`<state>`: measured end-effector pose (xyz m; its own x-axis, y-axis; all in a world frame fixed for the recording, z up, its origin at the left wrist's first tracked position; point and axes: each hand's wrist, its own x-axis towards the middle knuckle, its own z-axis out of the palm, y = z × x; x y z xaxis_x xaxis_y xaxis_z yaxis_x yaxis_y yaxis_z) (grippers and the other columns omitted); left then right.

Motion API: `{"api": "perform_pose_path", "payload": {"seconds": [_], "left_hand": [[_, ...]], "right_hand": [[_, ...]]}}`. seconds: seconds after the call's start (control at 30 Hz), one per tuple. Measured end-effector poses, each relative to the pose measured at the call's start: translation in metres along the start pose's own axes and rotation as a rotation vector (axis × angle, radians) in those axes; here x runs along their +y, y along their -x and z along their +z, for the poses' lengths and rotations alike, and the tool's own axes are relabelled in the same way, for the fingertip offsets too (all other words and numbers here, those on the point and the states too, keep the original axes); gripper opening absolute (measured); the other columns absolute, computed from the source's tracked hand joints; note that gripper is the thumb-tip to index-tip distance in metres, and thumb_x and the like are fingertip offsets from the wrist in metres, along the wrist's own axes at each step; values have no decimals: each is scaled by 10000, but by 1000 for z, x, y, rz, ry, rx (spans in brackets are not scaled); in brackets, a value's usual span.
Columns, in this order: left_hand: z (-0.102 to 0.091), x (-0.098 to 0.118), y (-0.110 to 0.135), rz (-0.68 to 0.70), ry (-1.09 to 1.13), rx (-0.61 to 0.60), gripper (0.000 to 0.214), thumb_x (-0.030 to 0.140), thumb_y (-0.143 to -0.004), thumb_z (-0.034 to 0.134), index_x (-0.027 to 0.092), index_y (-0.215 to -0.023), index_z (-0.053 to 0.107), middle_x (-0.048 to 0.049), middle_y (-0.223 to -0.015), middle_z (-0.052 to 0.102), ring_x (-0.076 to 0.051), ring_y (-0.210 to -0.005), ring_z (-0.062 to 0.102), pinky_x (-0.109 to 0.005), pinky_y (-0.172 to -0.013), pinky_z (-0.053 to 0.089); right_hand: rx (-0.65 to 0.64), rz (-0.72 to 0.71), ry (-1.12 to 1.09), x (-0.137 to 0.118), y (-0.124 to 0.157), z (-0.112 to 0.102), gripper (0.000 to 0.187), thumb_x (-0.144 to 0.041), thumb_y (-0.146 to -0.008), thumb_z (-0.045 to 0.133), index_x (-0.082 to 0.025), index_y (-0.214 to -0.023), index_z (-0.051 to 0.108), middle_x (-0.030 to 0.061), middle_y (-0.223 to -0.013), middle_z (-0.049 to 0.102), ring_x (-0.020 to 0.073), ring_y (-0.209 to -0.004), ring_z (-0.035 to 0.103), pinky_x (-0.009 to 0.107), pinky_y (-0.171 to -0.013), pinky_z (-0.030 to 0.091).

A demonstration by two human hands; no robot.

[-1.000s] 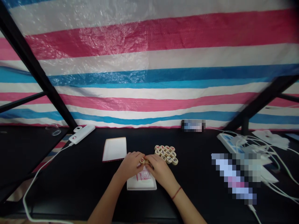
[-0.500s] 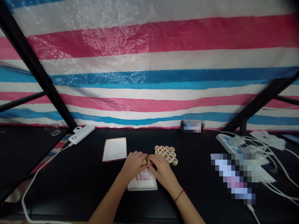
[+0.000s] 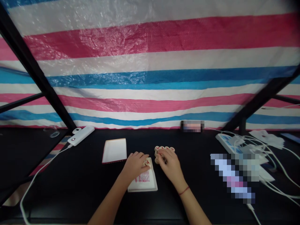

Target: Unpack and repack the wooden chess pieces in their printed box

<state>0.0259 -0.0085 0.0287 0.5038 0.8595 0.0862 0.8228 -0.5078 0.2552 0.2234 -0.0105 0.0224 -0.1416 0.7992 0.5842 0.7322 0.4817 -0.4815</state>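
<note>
My left hand [image 3: 134,164] rests on the far left corner of a small white box [image 3: 143,183] with red print, its fingers curled against a round wooden chess piece [image 3: 147,162] lying there. My right hand [image 3: 169,162] lies over a cluster of round wooden chess pieces [image 3: 163,148] on the black table, fingers bent down onto them; whether it grips one is hidden. A red cord circles my right wrist.
A white lid [image 3: 114,150] lies left of the box. A white power bank [image 3: 81,135] with a cable sits far left. A power strip [image 3: 228,140] and tangled white cables fill the right. Black frame bars [image 3: 35,68] and a striped tarp stand behind.
My right hand has left the box and moved right and away onto the cluster of pieces. My left hand has stayed by the piece at the box's corner.
</note>
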Motion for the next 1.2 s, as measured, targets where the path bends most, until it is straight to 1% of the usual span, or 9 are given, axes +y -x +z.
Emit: {"api": "perform_pose_path", "payload": {"seconds": [0.13, 0.33, 0.53, 0.67, 0.83, 0.93, 1.03, 1.1, 1.2], "left_hand": [[4, 0, -2, 7, -37, 4, 337, 352, -901, 561, 246, -1220, 582, -41, -1076, 662, -218, -980, 576, -331, -797, 418], [7, 1, -3, -7, -51, 18, 329, 327, -899, 562, 246, -1217, 587, -48, -1087, 667, -225, -988, 578, -337, -799, 430], [9, 0, -3, 0, -20, 57, 366, 355, -869, 608, 227, -1211, 598, -58, -1080, 679, -240, -980, 590, -348, -793, 447], [8, -3, -1, 45, 29, 155, 380, 391, -866, 611, 216, -1203, 605, -69, -1063, 686, -242, -956, 604, -368, -807, 461], [6, -14, 2, 56, 126, 384, 442, 391, -902, 551, 215, -1306, 520, -95, -1153, 653, -246, -1029, 602, -393, -857, 489], [6, -22, 4, 38, 175, 473, 501, 380, -923, 519, 222, -1389, 426, -113, -1273, 595, -249, -1126, 582, -401, -916, 495], [3, -28, 8, 62, 218, 478, 465, 348, -943, 485, 263, -1395, 415, -106, -1402, 495, -229, -1169, 571, -384, -940, 503], [-2, -29, 11, 89, 252, 444, 405, 316, -949, 471, 295, -1354, 461, -81, -1388, 509, -204, -1138, 592, -361, -932, 515], [-11, -27, 21, 91, 290, 390, 338, 278, -928, 496, 289, -1264, 536, -54, -1211, 622, -186, -1043, 630, -339, -891, 531]], "right_hand": [[-69, 127, 177, 17, -21, -5, 210, -273, -882, 495, -167, -942, 666, 102, -991, 689, 246, -961, 590, 352, -851, 429], [-459, 266, 481, 0, -58, 4, 272, -318, -882, 519, -179, -1081, 640, 102, -1018, 699, 259, -992, 602, 331, -820, 397], [-533, 342, 519, -4, -69, 18, 240, -262, -826, 598, -168, -1040, 652, 131, -927, 718, 273, -936, 647, 330, -760, 395], [-511, 349, 475, -4, -74, 17, 187, -204, -792, 634, -162, -966, 686, 137, -899, 726, 264, -933, 667, 334, -795, 407], [-387, 313, 271, -17, -70, 11, 261, -254, -874, 543, -198, -1106, 648, 57, -916, 739, 187, -906, 684, 296, -850, 457], [-265, 348, -234, -29, -57, 12, 264, -325, -835, 594, -191, -1056, 650, 49, -901, 738, 176, -815, 702, 279, -757, 532], [-249, 398, -694, -41, -44, 17, 280, -352, -757, 674, -174, -972, 650, 55, -858, 735, 182, -760, 707, 292, -699, 571], [-263, 422, -800, -47, -37, 21, 263, -350, -740, 688, -175, -931, 647, 47, -830, 730, 175, -742, 704, 284, -675, 578], [-250, 454, -853, -53, -28, 26, 249, -351, -738, 696, -178, -909, 643, 44, -804, 727, 174, -717, 704, 278, -641, 585]]}}
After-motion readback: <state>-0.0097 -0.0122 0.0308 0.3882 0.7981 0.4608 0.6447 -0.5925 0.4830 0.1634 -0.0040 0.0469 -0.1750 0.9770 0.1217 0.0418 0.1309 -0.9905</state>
